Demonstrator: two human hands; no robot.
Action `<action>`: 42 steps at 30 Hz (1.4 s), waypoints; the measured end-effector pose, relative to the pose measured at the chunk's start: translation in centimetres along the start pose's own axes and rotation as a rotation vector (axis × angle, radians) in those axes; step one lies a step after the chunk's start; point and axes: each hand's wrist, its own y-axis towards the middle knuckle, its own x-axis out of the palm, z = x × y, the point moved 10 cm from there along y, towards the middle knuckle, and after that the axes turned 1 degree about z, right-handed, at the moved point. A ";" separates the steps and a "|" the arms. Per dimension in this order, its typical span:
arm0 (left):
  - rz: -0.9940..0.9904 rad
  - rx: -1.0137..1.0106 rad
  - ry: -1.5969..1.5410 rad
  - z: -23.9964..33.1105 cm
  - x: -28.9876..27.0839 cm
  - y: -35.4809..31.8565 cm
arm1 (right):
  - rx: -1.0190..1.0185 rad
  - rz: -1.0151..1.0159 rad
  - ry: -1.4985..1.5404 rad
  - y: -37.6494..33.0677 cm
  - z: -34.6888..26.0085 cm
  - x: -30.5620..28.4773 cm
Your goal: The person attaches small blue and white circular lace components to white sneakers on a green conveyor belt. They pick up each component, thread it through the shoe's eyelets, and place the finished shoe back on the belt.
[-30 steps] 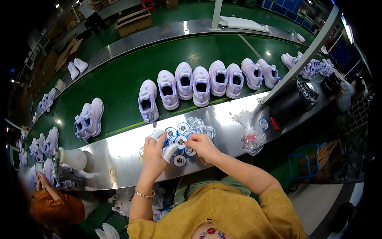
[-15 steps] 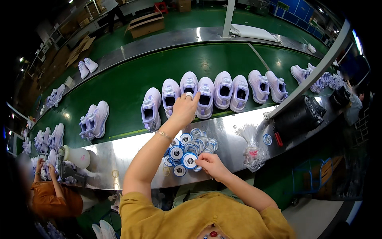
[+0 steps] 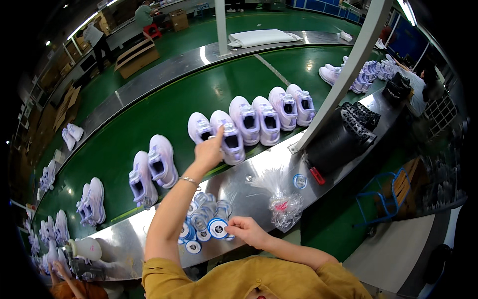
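My left hand [image 3: 209, 151] reaches across to a pair of pale lilac sneakers. Its index finger stretches out against the right sneaker [image 3: 231, 142] near the opening; the other fingers lie by the heel of the left sneaker [image 3: 198, 124] and are partly hidden. Between thumb and fingertips, my right hand [image 3: 250, 233] pinches the edge of a round white tag [image 3: 217, 228] with a blue rim. That tag is just over a heap of similar round tags [image 3: 199, 219], several with clear strings or wrapping, on the metal ledge.
More sneaker pairs stand on the green surface, left [image 3: 142, 177] and right [image 3: 266, 119]. Along the ledge lie a bundle of clear plastic strings [image 3: 281, 202], a red-handled tool [image 3: 316, 175] and black boots [image 3: 356, 124]. A metal post [image 3: 343, 74] rises at the right.
The view has swung right, so the scene sits further left. The gap between the sneakers at my left hand and the pair to their left has widened. My right hand still pinches the tag.
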 end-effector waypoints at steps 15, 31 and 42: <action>-0.124 0.336 -0.177 19.6 4.2 14.7 | 0.052 0.021 0.143 -0.4 -2.1 -5.0; -0.155 -0.217 -1.094 5.5 -5.0 -13.5 | -0.133 0.129 -0.192 0.1 -6.5 -6.6; 0.051 -0.436 -1.088 3.4 0.2 -17.6 | -0.025 0.198 -0.315 -0.3 -7.2 -10.1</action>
